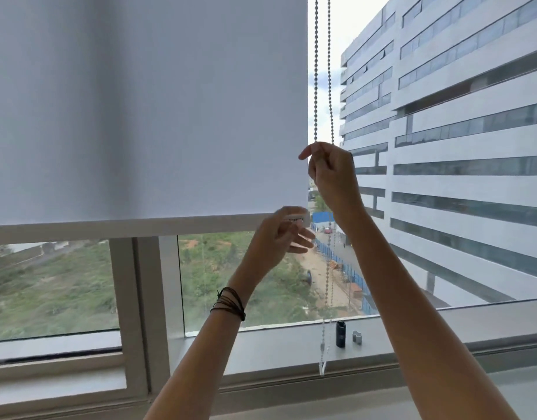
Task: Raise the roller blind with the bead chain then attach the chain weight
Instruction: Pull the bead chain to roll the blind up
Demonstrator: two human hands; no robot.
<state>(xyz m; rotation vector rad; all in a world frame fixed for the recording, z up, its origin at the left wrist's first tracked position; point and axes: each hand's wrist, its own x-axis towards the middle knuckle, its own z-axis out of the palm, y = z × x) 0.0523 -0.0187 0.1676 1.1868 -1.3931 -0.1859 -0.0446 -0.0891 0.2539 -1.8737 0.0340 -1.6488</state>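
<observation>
Bead chain [322,71] hangs as a two-strand loop just right of the roller blind [146,107], coming down from the top of frame, passing through the raised hand, and continuing to the window sill [261,344], where its bottom end with a small clear connector dangles over the near edge of the sill. Right hand [329,168] is up high, thumb and forefinger pinched onto the chain strands, rest of the fingers curled; grasping the bead chain. Left hand [279,234] sits lower and to the left, at the blind's bottom bar [125,227], fingers loosely spread and blurred; it touches a small white end piece with print on it at the bar's right end, but whether it actually grips it I cannot tell. Dark string bracelets [229,303] wrap the left wrist. Blind covers most of the upper window, its bottom bar roughly at mid-height, glass exposed below. On the sill just right of the chain's lower end stand a small black cylindrical piece [340,334] upright and a small grey clip-like piece [357,337] beside it, near each other, not touching. Far outside: a white multi-storey building [458,131] on the right, green ground on the left.
</observation>
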